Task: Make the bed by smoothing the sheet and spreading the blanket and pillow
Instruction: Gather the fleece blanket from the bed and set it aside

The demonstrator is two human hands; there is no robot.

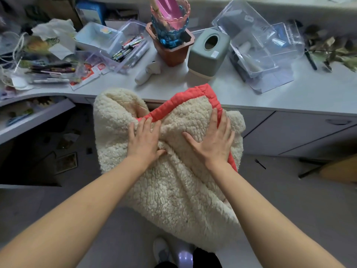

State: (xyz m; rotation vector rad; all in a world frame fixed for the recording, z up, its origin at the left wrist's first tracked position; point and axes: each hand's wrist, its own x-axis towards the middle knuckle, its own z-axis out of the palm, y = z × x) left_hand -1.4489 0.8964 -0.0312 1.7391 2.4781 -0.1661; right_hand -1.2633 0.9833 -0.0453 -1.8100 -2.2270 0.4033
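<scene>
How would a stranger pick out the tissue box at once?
Look at the long grey counter behind the fleece blanket. Right of the brown flower pot stands the tissue box. Only it is grey-green with an oval hole on top.

The pale grey table [251, 102] is crowded. A green tissue box [208, 53] stands beside a terracotta planter [173, 55], with clear plastic boxes [258, 43] to the right and a tray of pens [125, 49] to the left. A fleecy blanket [173, 190] drapes over the near edge.
</scene>
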